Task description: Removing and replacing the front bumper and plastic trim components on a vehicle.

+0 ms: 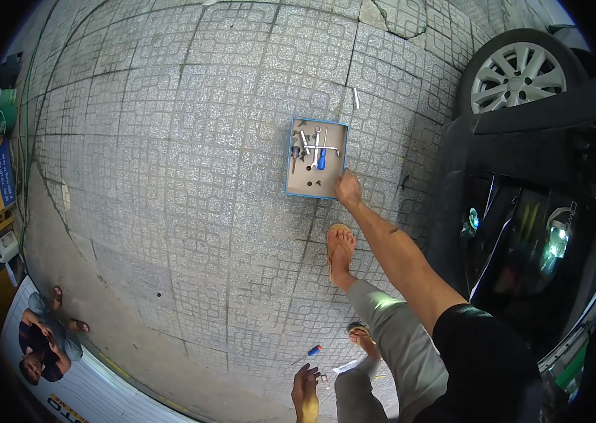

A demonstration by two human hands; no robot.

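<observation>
one shallow box with a light brown bottom and thin blue sides (330, 182) sits on the grey patterned stone floor (206, 176). the right hand (349, 189) is at its near right corner, and its fingers look closed on the blue edge. the left hand (305, 389) is down low, well apart from the box, its fingers loosely bent and apart, with nothing seen in them. near it on the floor lies a screwdriver with a blue and red handle (314, 350).

inside the box are a long silver metal wrench (314, 159), a thin silver metal bar (322, 148) lying across it, a screwdriver with a bright blue handle (322, 160) and small black bits (310, 184).

the box looks thin and a bit bendy, maybe card, but the metal tools likely make it heavy. one corner alone may sag or tip, and smooth tools could slide. holding two opposite sides, low down, should keep it flat. nothing in it looks easy to break.
</observation>
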